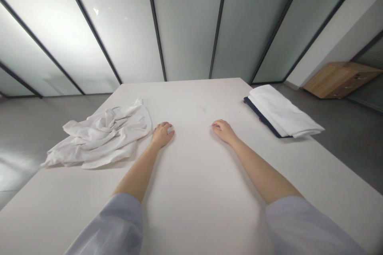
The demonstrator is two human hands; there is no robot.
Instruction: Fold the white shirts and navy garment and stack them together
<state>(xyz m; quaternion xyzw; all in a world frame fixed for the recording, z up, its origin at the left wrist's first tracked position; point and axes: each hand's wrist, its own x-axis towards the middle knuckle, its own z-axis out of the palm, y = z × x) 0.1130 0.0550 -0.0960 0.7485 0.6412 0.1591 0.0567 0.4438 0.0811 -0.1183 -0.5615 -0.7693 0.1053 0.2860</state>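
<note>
My left hand (162, 133) rests palm down on the white table (191, 191), its fingers loosely bent and the thumb held apart. It holds nothing. Just left of it lies a crumpled white cloth garment (110, 135), spread in loose folds, with its edge close to my fingers. My right hand (223, 129) lies on the table further right, fingers relaxed and slightly curled, with nothing visible in them. Beyond it to the right is a folded white cloth (281, 109), stacked on a folded dark navy cloth (263, 119) of which only the edge shows.
Frosted glass panels (185, 24) with dark frames stand behind the table's far edge. A wooden cabinet (338, 79) is on the grey floor at the far right. The folded stack lies by the table's right edge, the crumpled garment by the left.
</note>
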